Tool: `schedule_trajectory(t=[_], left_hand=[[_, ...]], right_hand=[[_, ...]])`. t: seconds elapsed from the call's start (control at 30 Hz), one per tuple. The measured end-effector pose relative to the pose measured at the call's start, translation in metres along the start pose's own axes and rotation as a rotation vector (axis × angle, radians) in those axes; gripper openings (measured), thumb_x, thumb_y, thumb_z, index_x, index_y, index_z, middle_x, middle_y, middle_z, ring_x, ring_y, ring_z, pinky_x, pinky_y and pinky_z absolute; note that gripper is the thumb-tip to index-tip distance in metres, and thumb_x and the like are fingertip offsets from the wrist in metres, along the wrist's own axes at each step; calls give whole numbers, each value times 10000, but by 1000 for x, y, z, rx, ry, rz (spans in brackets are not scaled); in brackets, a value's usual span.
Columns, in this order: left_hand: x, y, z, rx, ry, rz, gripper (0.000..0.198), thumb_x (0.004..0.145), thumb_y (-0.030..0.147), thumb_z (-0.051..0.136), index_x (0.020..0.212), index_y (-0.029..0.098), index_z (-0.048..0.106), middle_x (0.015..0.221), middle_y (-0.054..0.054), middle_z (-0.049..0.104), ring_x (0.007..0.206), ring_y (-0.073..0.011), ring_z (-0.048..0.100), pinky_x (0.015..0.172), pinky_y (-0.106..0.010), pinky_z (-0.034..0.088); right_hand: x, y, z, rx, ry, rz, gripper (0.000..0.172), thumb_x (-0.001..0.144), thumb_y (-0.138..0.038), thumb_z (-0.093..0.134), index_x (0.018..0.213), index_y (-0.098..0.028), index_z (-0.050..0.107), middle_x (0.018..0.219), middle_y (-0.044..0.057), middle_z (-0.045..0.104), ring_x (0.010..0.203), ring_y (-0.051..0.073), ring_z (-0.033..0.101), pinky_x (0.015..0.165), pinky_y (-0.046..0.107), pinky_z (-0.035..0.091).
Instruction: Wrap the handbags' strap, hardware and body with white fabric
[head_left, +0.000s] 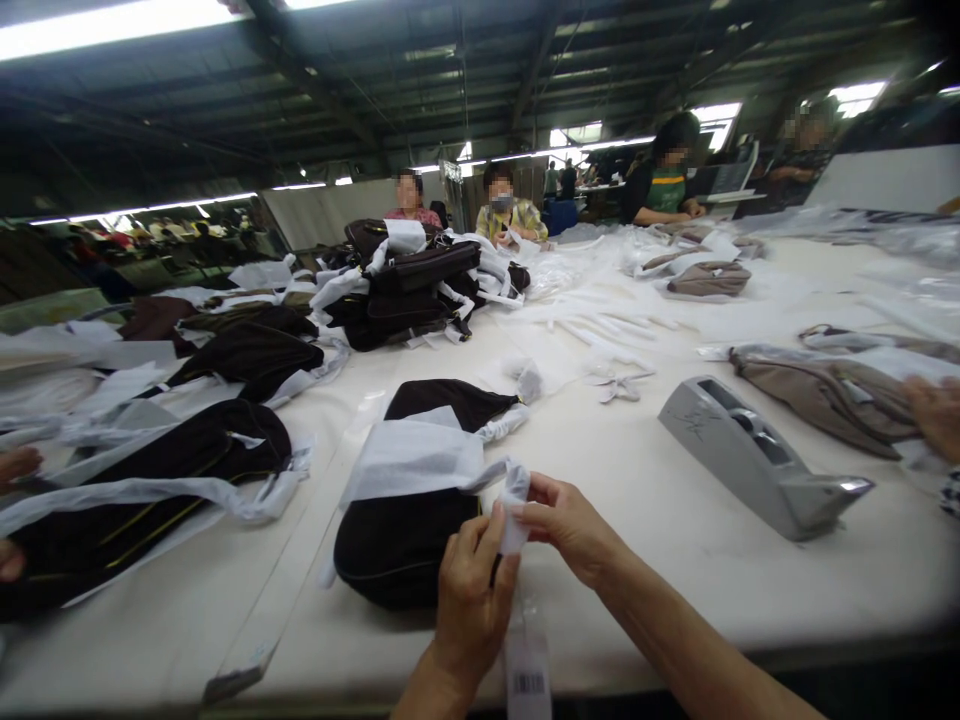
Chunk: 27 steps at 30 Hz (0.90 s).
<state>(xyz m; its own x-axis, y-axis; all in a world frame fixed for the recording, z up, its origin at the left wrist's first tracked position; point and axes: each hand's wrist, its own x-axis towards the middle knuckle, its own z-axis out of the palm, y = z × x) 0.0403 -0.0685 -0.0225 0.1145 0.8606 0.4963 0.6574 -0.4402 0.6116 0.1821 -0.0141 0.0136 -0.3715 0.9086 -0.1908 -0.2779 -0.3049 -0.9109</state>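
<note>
A black bag (pixel 405 545) lies on the white table in front of me, a sheet of white tissue paper (pixel 416 458) across its middle. From its right side comes a strap end wrapped in white paper (pixel 516 490). My left hand (pixel 476 575) pinches this wrapped end from below. On its right side, the fingertips of my right hand (pixel 570 520) close on the same paper. Below the hands hangs a clear strip with a barcode label (pixel 528 683); what it is fastened to is hidden.
A grey tape dispenser (pixel 757 460) stands to the right. Black bags (pixel 412 285) are piled ahead, with another black bag (pixel 172 480) at left beside a co-worker's hands. A brown bag (pixel 832 395) lies at right under another person's hand (pixel 934 410). Several people sit across the table.
</note>
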Motion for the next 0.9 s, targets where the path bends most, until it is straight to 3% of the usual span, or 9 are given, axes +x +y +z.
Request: schedule_trajectory(t=[0.13, 0.23, 0.33, 0.47, 0.57, 0.67, 0.9], left_hand=[[12, 10, 1, -350, 131, -350, 275, 833, 321, 507, 1074, 197, 555, 972, -47, 616, 905, -181, 566, 816, -283, 430], [22, 16, 0, -498, 80, -521, 349, 796, 388, 549, 1080, 186, 540, 906, -28, 636, 827, -174, 584, 752, -256, 442], [25, 17, 1, -514, 5, -551, 320, 805, 421, 520, 984, 165, 589, 841, -22, 632, 779, -168, 570, 715, -243, 434], [23, 12, 4, -512, 56, -582, 309, 806, 430, 511, 923, 154, 586, 741, -13, 595, 683, -147, 542, 644, -228, 421], [23, 9, 4, -531, 54, -569, 288, 815, 420, 503, 891, 152, 577, 680, -1, 558, 644, -134, 518, 621, -219, 404], [24, 8, 1, -583, 18, -547, 266, 819, 405, 506, 864, 150, 570, 662, 4, 541, 633, -125, 493, 615, -213, 390], [28, 9, -7, -816, -32, -589, 359, 856, 434, 426, 883, 119, 595, 723, -33, 585, 669, -132, 507, 650, -223, 394]], right_hand=[[4, -2, -3, 24, -77, -58, 346, 645, -232, 697, 974, -160, 619, 857, 35, 623, 686, 128, 551, 613, 240, 450], [6, -3, -3, 56, -111, -87, 410, 655, -227, 694, 1050, -167, 601, 888, 47, 638, 729, 145, 566, 639, 250, 449], [7, -5, 0, 38, -130, -104, 435, 650, -249, 706, 1064, -173, 598, 845, 37, 647, 698, 145, 565, 620, 256, 448], [7, -4, -1, -22, -118, -116, 420, 657, -302, 706, 1047, -178, 611, 816, 23, 634, 702, 140, 546, 599, 239, 425], [9, 2, -5, -123, -72, -83, 271, 664, -346, 697, 838, -142, 659, 700, 0, 594, 584, 86, 467, 513, 198, 345], [12, 9, -10, -128, -75, -78, 257, 654, -367, 703, 688, -131, 609, 578, -33, 516, 525, 68, 408, 492, 198, 298], [16, 2, -8, -116, -147, -83, 325, 673, -421, 670, 630, -155, 489, 562, -25, 539, 513, 106, 512, 532, 237, 349]])
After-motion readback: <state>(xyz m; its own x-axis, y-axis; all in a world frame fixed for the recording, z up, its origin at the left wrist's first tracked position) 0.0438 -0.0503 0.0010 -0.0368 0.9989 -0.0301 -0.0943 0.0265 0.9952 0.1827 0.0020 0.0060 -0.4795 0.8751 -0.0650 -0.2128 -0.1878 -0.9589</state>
